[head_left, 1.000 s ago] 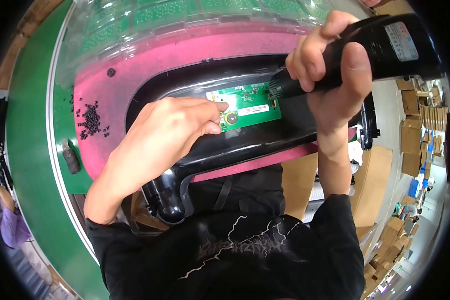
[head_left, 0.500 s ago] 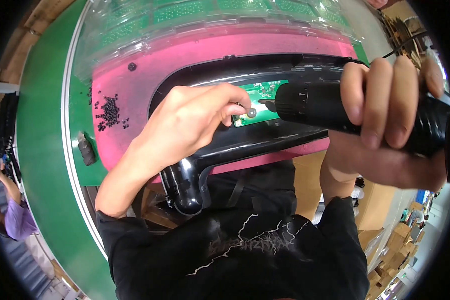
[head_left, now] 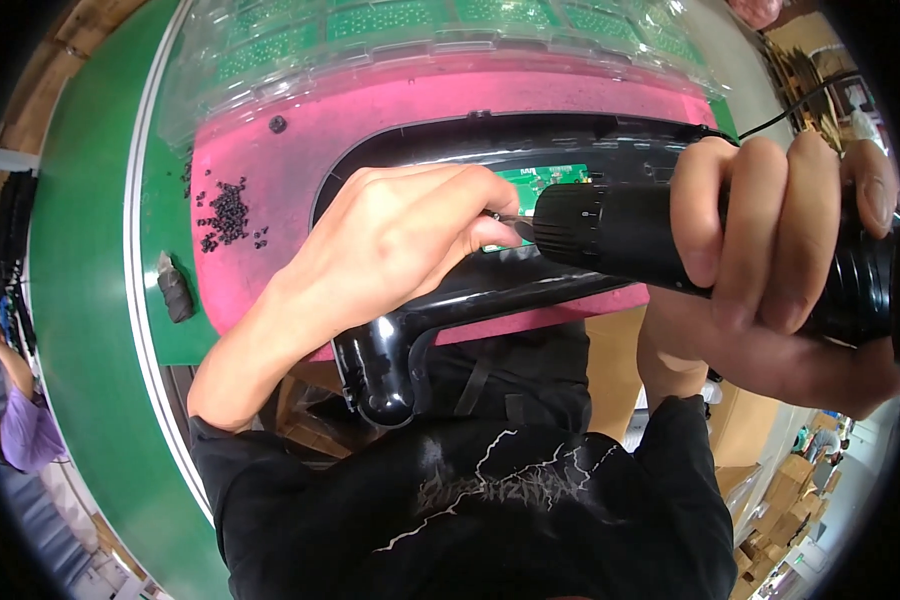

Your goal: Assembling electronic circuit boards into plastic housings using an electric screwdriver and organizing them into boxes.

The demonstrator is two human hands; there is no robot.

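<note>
My right hand [head_left: 775,235] is wrapped round a black electric screwdriver [head_left: 620,225], which lies sideways with its nose toward the left. My left hand [head_left: 400,225] is closed in a pinch at the screwdriver's tip. Something small and dark shows between thumb and forefinger, too hidden to make out. Beneath them a green circuit board [head_left: 560,178] sits in a long glossy black plastic housing [head_left: 530,285]; fingers and tool cover much of the board. The housing's handle-like stub [head_left: 382,375] points toward me.
A pink mat [head_left: 270,185] lies under the housing on a green table [head_left: 90,250]. At the left are a heap of small black screws [head_left: 228,212], a dark wrapped piece [head_left: 176,295] and a lone black part [head_left: 278,124]. Clear plastic trays [head_left: 370,60] holding green boards stand behind.
My left fingertips have moved right to the screwdriver's tip, covering the round dark part that showed on the board. The screwdriver's nose has shifted slightly left and nearer me.
</note>
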